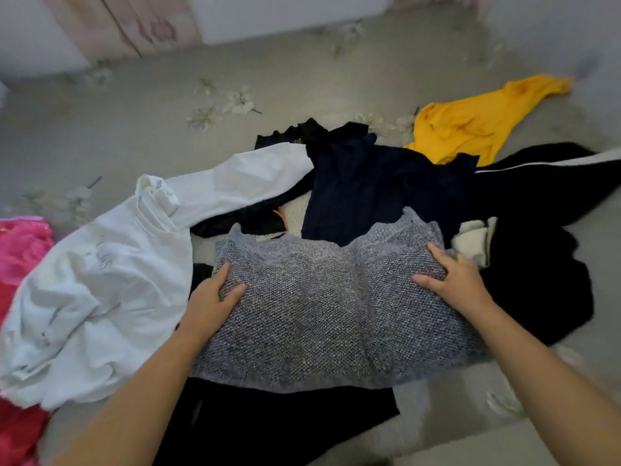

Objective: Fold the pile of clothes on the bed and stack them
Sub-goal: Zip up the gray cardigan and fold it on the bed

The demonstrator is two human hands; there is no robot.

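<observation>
Across the bed [302, 82] most of the pile lay unfolded: white top [100, 280], navy garment [363, 183], yellow one [470, 122]. Nearest, the grey knit [319, 304] lay part-folded, its sides pinched by the left hand [211, 297] and right hand [460, 277]. No stack showed.

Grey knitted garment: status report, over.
Left hand and right hand grip grey knitted garment by its sides. White sweatshirt alongside, unfolded.
</observation>
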